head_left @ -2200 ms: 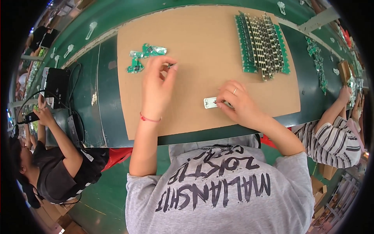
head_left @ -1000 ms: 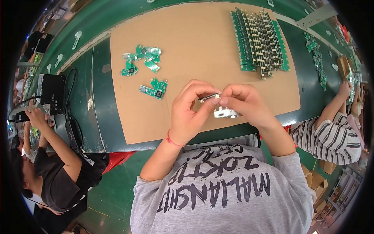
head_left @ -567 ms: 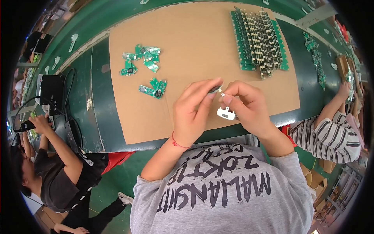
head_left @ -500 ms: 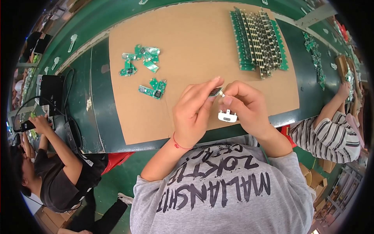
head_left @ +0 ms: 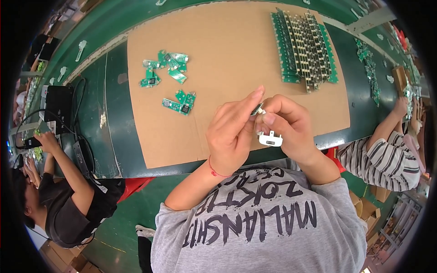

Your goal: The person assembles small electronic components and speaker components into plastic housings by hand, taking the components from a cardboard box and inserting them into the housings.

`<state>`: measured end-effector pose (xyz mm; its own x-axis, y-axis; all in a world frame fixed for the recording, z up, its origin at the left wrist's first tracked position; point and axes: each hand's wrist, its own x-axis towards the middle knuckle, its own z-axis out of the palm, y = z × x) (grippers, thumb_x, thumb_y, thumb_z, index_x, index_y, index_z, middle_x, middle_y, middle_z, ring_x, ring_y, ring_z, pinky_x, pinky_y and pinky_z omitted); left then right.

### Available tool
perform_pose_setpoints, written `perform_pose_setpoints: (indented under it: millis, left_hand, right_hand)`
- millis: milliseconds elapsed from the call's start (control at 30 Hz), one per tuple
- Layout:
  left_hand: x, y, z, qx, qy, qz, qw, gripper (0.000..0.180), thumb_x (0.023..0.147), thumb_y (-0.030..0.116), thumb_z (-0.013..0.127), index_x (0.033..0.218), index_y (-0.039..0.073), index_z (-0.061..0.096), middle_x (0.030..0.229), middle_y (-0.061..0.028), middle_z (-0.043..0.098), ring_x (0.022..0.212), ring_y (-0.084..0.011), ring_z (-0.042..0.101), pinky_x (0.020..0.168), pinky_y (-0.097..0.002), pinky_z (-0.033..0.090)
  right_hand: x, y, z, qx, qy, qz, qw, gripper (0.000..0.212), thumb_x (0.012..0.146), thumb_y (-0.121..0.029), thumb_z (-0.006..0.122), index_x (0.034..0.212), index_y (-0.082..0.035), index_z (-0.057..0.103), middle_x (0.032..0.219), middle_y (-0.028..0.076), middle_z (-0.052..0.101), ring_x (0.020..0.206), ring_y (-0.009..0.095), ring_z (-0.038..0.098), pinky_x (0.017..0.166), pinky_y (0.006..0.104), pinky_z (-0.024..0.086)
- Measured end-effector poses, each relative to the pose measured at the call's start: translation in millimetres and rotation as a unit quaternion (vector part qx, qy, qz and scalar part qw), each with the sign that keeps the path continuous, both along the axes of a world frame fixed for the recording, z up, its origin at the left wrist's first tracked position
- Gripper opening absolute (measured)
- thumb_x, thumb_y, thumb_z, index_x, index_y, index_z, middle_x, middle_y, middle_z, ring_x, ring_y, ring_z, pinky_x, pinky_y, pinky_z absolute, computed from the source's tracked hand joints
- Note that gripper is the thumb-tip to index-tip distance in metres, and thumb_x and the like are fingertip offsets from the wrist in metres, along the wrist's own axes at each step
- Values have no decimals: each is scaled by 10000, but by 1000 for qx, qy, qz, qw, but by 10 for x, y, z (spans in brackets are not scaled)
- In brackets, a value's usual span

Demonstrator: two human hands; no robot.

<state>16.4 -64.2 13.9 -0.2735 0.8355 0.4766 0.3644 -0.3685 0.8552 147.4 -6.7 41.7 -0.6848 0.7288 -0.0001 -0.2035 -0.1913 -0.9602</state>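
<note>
My left hand is closed on a small dark green circuit board, pinched between thumb and fingers above the cardboard's near part. Right against it, my right hand pinches a small white connector at the board's edge with thumb and forefinger. A white plastic piece with prongs and a dark slot hangs below the right fingertips, apparently joined to what that hand holds; the join is hidden. My fingers cover most of the board.
A cardboard sheet covers the green table. On it lie loose green boards, a smaller cluster and stacked board panels. Black boxes with cables stand left. Co-workers sit at both sides.
Both hands have shifted slightly, the left one turning its board steeper. The white plastic piece has moved a little right and down. At left, a person's leg has moved.
</note>
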Motion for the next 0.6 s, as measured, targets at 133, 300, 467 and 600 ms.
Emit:
perform_pose_setpoints:
  millis: [133,300,467,600]
  left_hand:
    - [27,3,1,4,-19,7,1000,447,745,-90,553,1174,32,575,1100,-91,627,824,-208,601,740,-288,460]
    - [28,11,-17,4,-13,8,1000,452,724,-101,547,1158,25,585,1088,-93,632,830,-208,605,741,-290,457]
    - [-32,44,-42,33,33,10,999,470,676,-114,524,1120,22,602,1085,-88,635,841,-212,610,744,-293,443]
    - [-18,47,-44,57,25,5,998,474,654,-114,513,1097,23,611,1088,-88,635,844,-213,618,730,-291,431]
  right_hand:
    - [-16,-21,30,-21,4,-7,1000,101,911,-87,496,846,-15,524,743,-8,553,696,29,495,639,195,421]
    - [-1,-5,18,-37,-9,-3,999,103,912,-88,492,842,-18,523,747,-5,555,693,34,500,627,195,421]
    - [6,29,36,-136,20,32,990,101,889,-96,522,828,-18,539,742,2,562,647,44,507,574,198,420]
    - [33,24,37,-170,13,47,984,101,880,-102,534,824,-19,545,738,1,562,622,45,500,551,194,414]
